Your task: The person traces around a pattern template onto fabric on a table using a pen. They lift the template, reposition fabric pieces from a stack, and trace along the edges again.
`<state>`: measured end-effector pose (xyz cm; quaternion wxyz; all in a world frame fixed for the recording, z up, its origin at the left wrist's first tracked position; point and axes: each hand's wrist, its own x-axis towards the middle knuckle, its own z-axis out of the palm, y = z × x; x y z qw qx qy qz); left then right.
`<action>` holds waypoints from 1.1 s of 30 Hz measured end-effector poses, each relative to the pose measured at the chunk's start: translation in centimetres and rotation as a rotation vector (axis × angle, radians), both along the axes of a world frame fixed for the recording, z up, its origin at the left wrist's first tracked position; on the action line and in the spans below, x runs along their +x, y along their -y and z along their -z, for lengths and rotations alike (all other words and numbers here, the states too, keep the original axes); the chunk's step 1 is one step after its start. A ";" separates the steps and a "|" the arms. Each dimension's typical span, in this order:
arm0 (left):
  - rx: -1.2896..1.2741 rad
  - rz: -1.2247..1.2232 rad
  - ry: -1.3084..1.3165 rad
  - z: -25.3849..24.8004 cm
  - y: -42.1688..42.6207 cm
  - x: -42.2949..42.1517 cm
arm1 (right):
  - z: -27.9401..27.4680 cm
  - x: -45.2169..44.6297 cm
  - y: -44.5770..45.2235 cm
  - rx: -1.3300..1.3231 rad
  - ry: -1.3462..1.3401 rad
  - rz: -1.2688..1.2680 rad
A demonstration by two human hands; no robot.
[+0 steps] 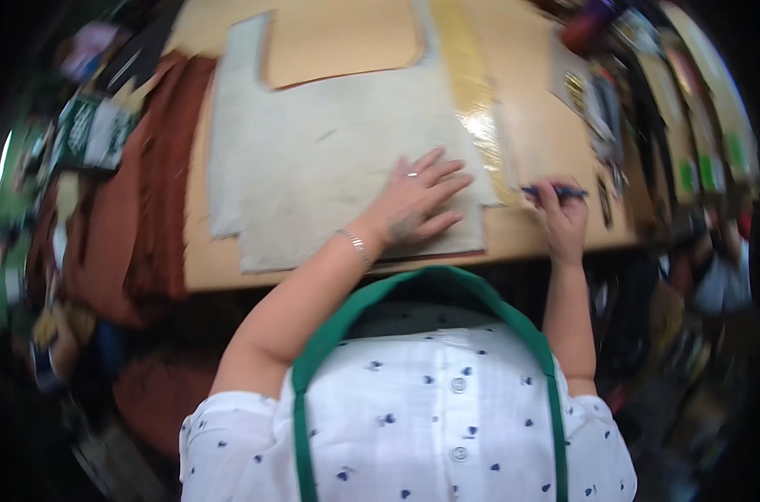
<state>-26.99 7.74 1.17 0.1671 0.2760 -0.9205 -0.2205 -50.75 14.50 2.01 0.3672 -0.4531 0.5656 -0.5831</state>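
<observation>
A pale grey-white sheet (pixel 313 167), cut with a wide notch at its far side, lies flat on the wooden table (pixel 539 125). My left hand (pixel 422 201) rests on it near its right side, fingers spread and holding nothing. A darker layer shows along the sheet's near edge. Just right of the sheet, my right hand (pixel 562 213) holds a dark blue pen (pixel 556 192) sideways between thumb and fingers, above the table. The exact kind of sheet material cannot be made out.
Shiny yellow tape (pixel 476 109) runs along the sheet's right side. Folded rust-brown fabric (pixel 158 192) hangs over the table's left edge, beside a green-and-white box (pixel 91 130). At the right lie a small dark tool (pixel 604 201), scissors-like tools and several long strips (pixel 677 117).
</observation>
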 end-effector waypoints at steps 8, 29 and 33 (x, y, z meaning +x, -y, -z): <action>-0.019 -0.681 -0.329 -1.1 1.6 20.3 | -1.3 11.0 5.8 0.057 0.087 -0.569; 0.035 -0.565 0.489 -3.5 4.8 31.5 | 2.9 38.3 5.6 0.020 -0.105 -0.700; 0.059 -0.558 0.517 -3.8 4.5 31.3 | 2.6 37.9 5.0 0.014 -0.206 -0.655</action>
